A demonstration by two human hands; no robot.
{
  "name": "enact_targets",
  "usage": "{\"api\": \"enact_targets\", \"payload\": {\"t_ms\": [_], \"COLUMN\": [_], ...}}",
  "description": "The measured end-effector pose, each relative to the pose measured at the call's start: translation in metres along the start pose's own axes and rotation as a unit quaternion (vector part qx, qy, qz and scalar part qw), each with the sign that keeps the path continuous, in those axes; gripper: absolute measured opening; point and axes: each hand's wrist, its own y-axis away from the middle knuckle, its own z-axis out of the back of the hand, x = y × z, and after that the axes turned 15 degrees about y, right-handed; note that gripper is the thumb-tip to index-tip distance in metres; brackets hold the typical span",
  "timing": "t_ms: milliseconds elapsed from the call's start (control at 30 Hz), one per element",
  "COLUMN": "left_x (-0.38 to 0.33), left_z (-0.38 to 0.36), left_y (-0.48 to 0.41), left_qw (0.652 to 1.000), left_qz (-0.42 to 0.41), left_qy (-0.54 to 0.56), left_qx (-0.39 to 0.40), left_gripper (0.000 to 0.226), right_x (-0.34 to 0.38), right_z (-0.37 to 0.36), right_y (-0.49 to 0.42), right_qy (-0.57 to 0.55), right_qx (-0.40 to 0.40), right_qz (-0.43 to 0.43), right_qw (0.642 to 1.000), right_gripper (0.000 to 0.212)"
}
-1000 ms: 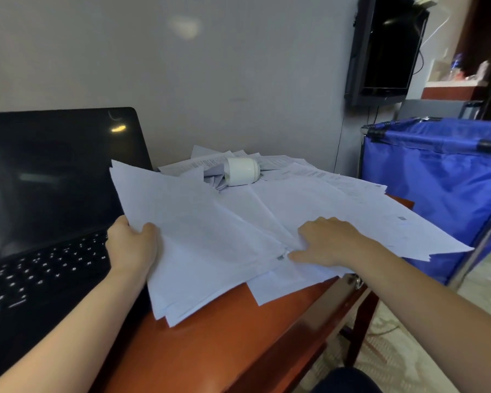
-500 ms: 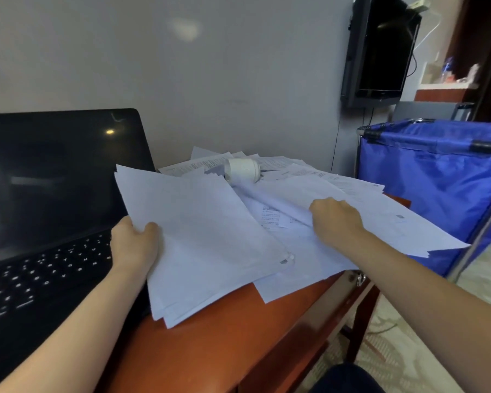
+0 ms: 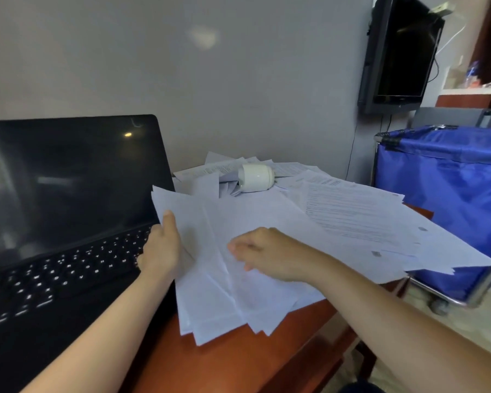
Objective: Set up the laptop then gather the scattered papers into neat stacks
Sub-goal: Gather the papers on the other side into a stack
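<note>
asker: laptop (image 3: 68, 222) first. where does it sit?

watcher: at nine o'clock on the reddish wooden surface (image 3: 238, 364), lid up, display dark, key legends lit white.

asker: and the papers?

watcher: two lots. a gathered stack (image 3: 224, 302) lies at six o'clock, just beside the laptop's right edge. its sheets are fanned unevenly and its near corners jut over bare wood. the loose sheets (image 3: 366, 222) spread from twelve round to three o'clock, overlapping one another, some hanging past the surface's right edge.

asker: left hand (image 3: 162, 251)?

watcher: at the stack's nine o'clock edge — thumb laid on top of the sheets, the rest of the hand hidden behind them, so it grips the stack by that edge.

asker: right hand (image 3: 270, 256)?

watcher: on top of the stack near its middle, knuckles up, fingers (image 3: 238, 245) bent toward nine o'clock. it is blurred — i cannot tell whether they pinch a sheet or only rest on it.

asker: anything else among the paper?

watcher: a white cup (image 3: 255, 177) lying on its side at twelve o'clock, on the loose sheets, near the wall.

asker: beyond the surface?

watcher: a blue fabric cart (image 3: 442, 199) on a metal frame at three o'clock, just beside the overhanging sheets, and a dark wall monitor (image 3: 400, 52) at one o'clock above it.
</note>
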Motion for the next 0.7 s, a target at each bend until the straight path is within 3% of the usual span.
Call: {"api": "enact_targets", "payload": {"t_ms": [100, 233, 333, 400, 500, 600, 667, 700], "left_x": [0.002, 0.007, 0.009, 0.006, 0.001, -0.002, -0.001, 0.0], "left_z": [-0.001, -0.002, 0.001, 0.003, 0.007, 0.009, 0.012, 0.013], "left_y": [0.003, 0.003, -0.002, 0.0, 0.005, 0.007, 0.002, -0.002], "left_qw": [0.997, 0.988, 0.993, 0.989, 0.983, 0.982, 0.986, 0.987], "left_qz": [-0.032, -0.073, -0.113, -0.14, -0.159, -0.152, -0.135, -0.13], "left_qy": [-0.074, -0.139, -0.039, 0.032, 0.085, 0.099, 0.09, 0.083], "left_qx": [0.002, 0.003, 0.013, 0.022, 0.03, 0.045, 0.047, 0.048], "left_gripper": [0.049, 0.035, 0.026, 0.016, 0.009, 0.018, 0.025, 0.027], "right_x": [-0.022, -0.073, -0.097, -0.101, -0.107, -0.107, -0.106, -0.106], "right_z": [0.009, 0.022, 0.023, 0.021, 0.015, 0.01, 0.011, 0.013], "right_y": [-0.003, -0.005, -0.01, -0.014, -0.025, -0.036, -0.041, -0.042], "right_qy": [0.079, 0.204, 0.128, -0.001, -0.202, -0.27, -0.255, -0.228], "right_qx": [-0.08, -0.061, -0.102, -0.156, -0.192, -0.245, -0.329, -0.374], "right_qz": [-0.061, -0.228, -0.265, -0.258, -0.271, -0.266, -0.268, -0.267], "right_qw": [0.992, 0.95, 0.95, 0.954, 0.921, 0.892, 0.869, 0.858], "right_gripper": [0.03, 0.046, 0.058, 0.062, 0.039, 0.018, 0.032, 0.029]}}
